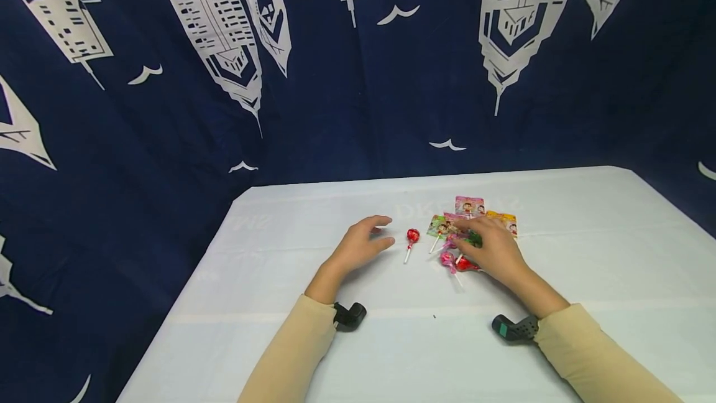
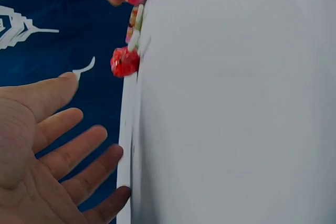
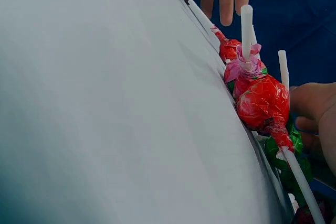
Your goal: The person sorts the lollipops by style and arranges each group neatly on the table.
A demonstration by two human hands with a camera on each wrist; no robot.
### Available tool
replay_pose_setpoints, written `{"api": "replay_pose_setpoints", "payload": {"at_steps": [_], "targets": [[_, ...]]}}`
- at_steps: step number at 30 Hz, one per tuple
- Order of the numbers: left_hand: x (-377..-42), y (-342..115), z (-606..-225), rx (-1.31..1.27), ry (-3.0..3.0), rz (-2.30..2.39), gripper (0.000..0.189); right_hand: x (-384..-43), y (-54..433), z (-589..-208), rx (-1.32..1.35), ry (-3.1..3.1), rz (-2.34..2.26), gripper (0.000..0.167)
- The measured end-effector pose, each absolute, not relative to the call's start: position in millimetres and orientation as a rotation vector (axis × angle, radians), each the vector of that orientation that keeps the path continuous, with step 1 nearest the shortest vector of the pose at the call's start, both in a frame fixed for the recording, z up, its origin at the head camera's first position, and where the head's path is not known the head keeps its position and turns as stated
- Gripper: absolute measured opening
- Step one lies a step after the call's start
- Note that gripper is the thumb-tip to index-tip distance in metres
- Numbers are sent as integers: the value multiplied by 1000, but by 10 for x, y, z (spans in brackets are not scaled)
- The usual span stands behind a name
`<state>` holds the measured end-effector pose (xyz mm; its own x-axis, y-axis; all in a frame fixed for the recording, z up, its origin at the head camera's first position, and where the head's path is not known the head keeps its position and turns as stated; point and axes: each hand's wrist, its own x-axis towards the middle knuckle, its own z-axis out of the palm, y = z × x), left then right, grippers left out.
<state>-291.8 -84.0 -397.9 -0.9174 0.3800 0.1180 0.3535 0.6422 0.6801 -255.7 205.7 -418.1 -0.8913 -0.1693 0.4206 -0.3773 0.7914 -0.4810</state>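
Observation:
My left hand (image 1: 360,244) hovers at the left with fingers spread and nothing in it; its palm and fingers (image 2: 89,150) show in the left wrist view. Just right of it lies a red lollipop (image 1: 413,236), stick toward me. My right hand (image 1: 495,250) is over a cluster of wrapped lollipops, thumb and fingers apart around a green lollipop (image 1: 475,239). Close by its thumb are a pink lollipop (image 1: 447,259) and another red lollipop (image 1: 465,264), which partly hides the green one in the right wrist view. The right hand covers part of the cluster.
Behind the lollipops lie flat, colourful packets: a pink one (image 1: 470,205), a green one (image 1: 439,225) and a yellow one (image 1: 509,221). All rest on a white-covered table (image 1: 252,278). A dark blue printed curtain (image 1: 358,98) hangs past its far edge.

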Motion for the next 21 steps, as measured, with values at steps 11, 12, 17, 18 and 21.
{"api": "replay_pose_setpoints", "payload": {"at_steps": [11, 12, 17, 18, 21], "targets": [[-2985, -595, -4057, 687, 2801, 1179, 48, -2588, 2035, -4250, 427, -2625, 817, 36], [-2992, -568, -4072, 682, 2800, 1191, 48, -2589, 2035, -4256, 423, -2627, 821, 34], [-3014, -447, -4146, 648, 2856, 1185, 45, -2589, 2038, -4262, 407, -2632, 834, 27], [-3016, -427, -4157, 641, 2870, 1181, 43, -2589, 2037, -4258, 407, -2630, 839, 26], [-3014, -388, -4194, 630, 2898, 1192, 40, -2593, 2033, -4252, 404, -2625, 858, 24]]}}
